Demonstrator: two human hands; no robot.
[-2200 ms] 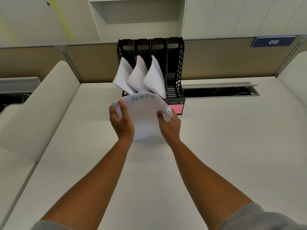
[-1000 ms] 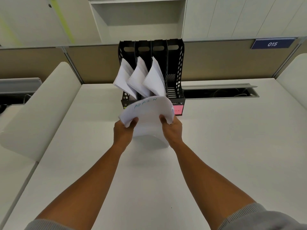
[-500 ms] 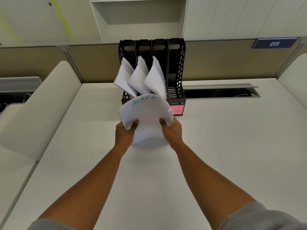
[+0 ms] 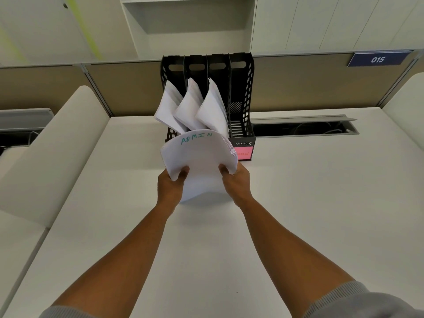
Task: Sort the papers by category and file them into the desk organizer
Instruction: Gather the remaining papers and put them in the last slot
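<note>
Both hands, left hand [image 4: 171, 187] and right hand [image 4: 236, 181], were clamped on the ADMIN stack [image 4: 199, 161]; the empty fourth slot [image 4: 239, 125] was located just beyond, up-right.

white paper stack [image 4: 202, 166] with teal "admin" lettering, black perforated desk organizer [image 4: 246, 92], pink label [image 4: 245, 153] on its front, white desk [image 4: 298, 203], tan partition [image 4: 309, 83], navy "015" sign [image 4: 378, 59], grey sleeve cuffs [image 4: 358, 299].

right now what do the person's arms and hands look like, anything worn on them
Both hands are bare: the left hand and right hand show no gloves, rings or watch that I can see. The forearms are uncovered. Grey knit sleeves with ribbed cuffs are pushed up near the elbows, the left sleeve and the right sleeve, at the bottom edge of the view.
</note>
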